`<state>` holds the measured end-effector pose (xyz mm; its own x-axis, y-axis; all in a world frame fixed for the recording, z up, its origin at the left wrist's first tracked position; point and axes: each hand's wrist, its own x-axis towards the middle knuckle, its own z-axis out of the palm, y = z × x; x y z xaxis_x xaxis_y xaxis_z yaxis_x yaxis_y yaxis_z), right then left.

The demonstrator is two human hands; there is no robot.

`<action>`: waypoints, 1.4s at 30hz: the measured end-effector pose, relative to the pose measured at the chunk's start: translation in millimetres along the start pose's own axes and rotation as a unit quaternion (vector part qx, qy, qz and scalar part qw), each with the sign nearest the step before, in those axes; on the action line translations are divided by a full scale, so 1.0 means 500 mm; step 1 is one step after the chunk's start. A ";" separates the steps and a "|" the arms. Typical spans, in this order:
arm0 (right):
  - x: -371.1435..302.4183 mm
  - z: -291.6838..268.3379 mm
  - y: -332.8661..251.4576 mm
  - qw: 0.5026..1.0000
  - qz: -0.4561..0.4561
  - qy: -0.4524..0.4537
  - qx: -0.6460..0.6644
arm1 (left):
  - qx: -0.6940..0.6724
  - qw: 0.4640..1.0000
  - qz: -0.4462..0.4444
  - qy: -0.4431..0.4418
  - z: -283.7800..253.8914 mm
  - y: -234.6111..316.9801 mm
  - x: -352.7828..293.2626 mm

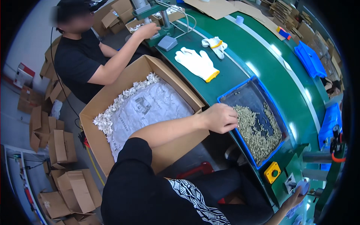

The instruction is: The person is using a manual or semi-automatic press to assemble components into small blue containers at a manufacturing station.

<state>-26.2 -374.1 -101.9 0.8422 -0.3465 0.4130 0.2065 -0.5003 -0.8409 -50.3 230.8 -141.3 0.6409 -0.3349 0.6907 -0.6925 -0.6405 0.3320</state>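
Observation:
My left hand (221,118) is over the near left edge of a blue-rimmed tray (248,144), its fingers curled together. Whatever they may hold is hidden. In the tray lie many small brass-coloured metal pieces (258,140), heaped toward its near and right sides. At the lower right, my right hand (293,199) grips a pale lilac round plastic part (302,186) beside the metal fixture of a green bench machine (324,174). A yellow box with a green push button (272,173) sits on the bench between tray and machine.
A large open carton (157,159) with a grey-white bag (150,108) and white pieces stands left of the bench. White gloves (197,63) lie on the green bench (225,77). A co-worker (80,63) works at another press (165,20). Cardboard boxes (77,189) crowd the left floor.

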 end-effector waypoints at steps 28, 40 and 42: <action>0.205 0.599 -0.239 0.957 -0.043 -0.173 -0.228 | 0.099 0.987 -0.080 -0.093 0.019 0.008 0.025; -0.139 -0.153 -0.097 0.889 -0.266 0.105 -0.358 | 0.037 0.959 -0.226 -0.166 -0.014 0.023 0.057; -0.166 -0.188 0.001 0.872 -0.181 0.146 -0.430 | 0.027 0.929 -0.253 -0.268 -0.014 0.019 0.088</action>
<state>-142.9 -420.1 -103.6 0.6102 -0.1661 0.7747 -0.1227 -0.9858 -0.1147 -31.2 214.9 -103.3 0.9630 -0.2675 0.0317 -0.2489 -0.8388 0.4842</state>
